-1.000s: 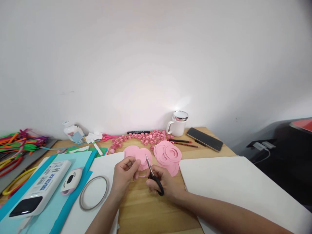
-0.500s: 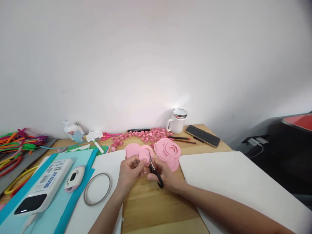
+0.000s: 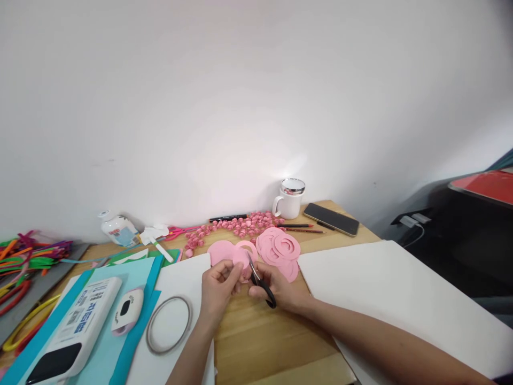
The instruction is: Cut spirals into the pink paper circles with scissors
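Note:
My left hand (image 3: 222, 283) pinches a small pink paper disc (image 3: 241, 258) between thumb and fingers. Black-handled scissors (image 3: 260, 282) are in my right hand (image 3: 276, 286), their blades pointing up and away along the disc's right edge. Whether the blades bite into the paper is too small to tell. Just beyond my hands lie a pink paper circle (image 3: 219, 251) and a pink paper ring, partly hidden by the held disc. To the right of these is an overlapping pile of pink cut paper pieces (image 3: 277, 250).
Several small rolled pink paper pieces (image 3: 250, 224) lie near the wall. Behind the pile stand a white mug (image 3: 290, 202) and a phone (image 3: 332, 219). At left are a tape roll (image 3: 149, 326), a white power bank (image 3: 76, 326) and coloured pipe cleaners (image 3: 32, 256).
The view has shifted slightly, so the desk items at left sit lower in the picture. Both hands keep their holds on the disc and the scissors, almost in the same place.

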Demonstrator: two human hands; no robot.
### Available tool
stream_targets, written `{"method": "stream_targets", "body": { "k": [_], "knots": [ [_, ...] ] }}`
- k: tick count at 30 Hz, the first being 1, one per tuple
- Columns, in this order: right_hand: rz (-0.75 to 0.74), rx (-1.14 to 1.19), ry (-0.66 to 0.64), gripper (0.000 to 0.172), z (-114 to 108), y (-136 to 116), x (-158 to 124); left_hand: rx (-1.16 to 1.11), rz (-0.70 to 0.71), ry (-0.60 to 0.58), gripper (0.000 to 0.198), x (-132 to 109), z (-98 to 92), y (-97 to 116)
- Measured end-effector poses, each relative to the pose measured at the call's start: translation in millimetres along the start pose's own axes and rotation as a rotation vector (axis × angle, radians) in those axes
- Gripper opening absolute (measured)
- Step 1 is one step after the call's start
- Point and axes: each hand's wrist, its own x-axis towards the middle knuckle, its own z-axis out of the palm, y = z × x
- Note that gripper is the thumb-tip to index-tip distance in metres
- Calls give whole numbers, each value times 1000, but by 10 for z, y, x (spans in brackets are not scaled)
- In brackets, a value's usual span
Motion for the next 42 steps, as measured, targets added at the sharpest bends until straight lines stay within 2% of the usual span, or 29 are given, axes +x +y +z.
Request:
{"method": "stream_targets", "body": {
  "k": [7,15,23,30,34,42],
  "knots": [
    [-32,3,-4,40,29,-46,21,-8,21,3,29,20,-16,-23],
    [40,-40,8,34,1,-28,-12,1,46,36,26,-3,-4,7],
    [70,-49,4,31,0,34,-64,-46,86,155,20,2,23,-32],
    [90,-5,-12,33,78,-97,-59,31,87,42,29,-42,58,-25],
    [44,2,7,36,103,-185,-42,106,78,20,31,-57,68,24],
    [37,36,-16,39,83,-142,-17,110,52,-14,32,-29,35,24]
  ]
}}
